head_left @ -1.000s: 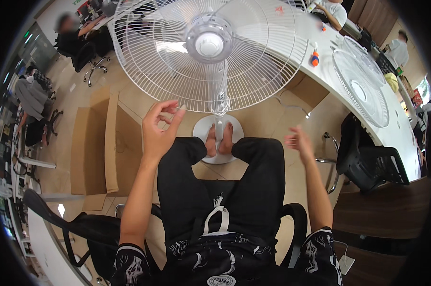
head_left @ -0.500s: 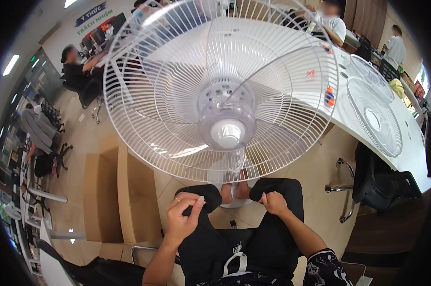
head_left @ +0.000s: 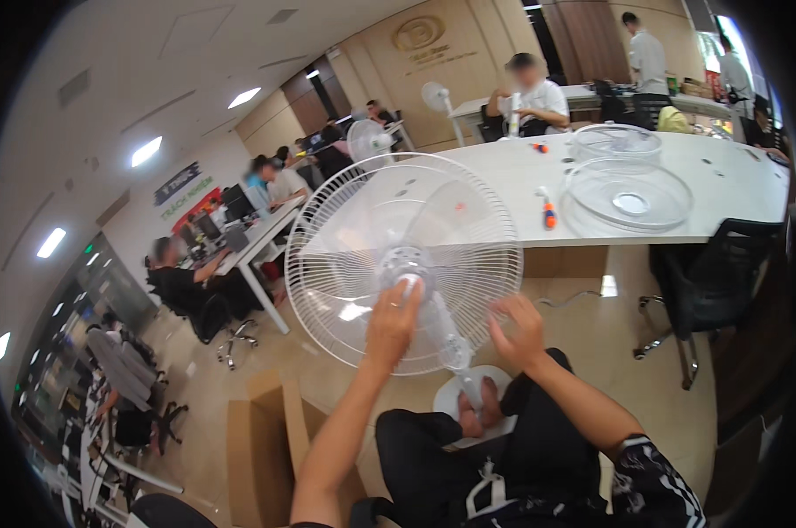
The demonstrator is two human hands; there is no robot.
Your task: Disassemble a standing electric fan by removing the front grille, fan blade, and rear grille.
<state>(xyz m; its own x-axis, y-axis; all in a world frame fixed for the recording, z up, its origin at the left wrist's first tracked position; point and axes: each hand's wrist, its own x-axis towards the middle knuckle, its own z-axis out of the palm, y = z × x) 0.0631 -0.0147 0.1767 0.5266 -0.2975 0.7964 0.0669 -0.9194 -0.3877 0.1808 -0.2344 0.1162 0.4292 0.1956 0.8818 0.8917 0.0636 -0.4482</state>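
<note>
A white standing fan (head_left: 495, 207) with a wire grille and see-through blades tilts in front of me. Its stand runs down to a round base (head_left: 448, 398) on the floor, where bare feet rest. My left hand (head_left: 391, 327) reaches to the middle of the fan, fingers closed around the white knob (head_left: 409, 280) at the hub. Partly hidden by those fingers, the knob shows only at its top. Beside the grille's lower right edge, my right hand (head_left: 518, 331) is held up with fingers loosely bent and apart, holding nothing.
On the white table (head_left: 495, 231) lie two round fan grilles (head_left: 628, 204) and orange-and-blue screwdrivers (head_left: 549, 214). An open cardboard box (head_left: 255, 444) stands at lower left. A black office chair (head_left: 723, 277) is at right. People work at desks farther back.
My left hand has risen from my knee, where it pinched a small pale thing, to the fan's knob. My right hand has lifted and opened. The view has tipped up.
</note>
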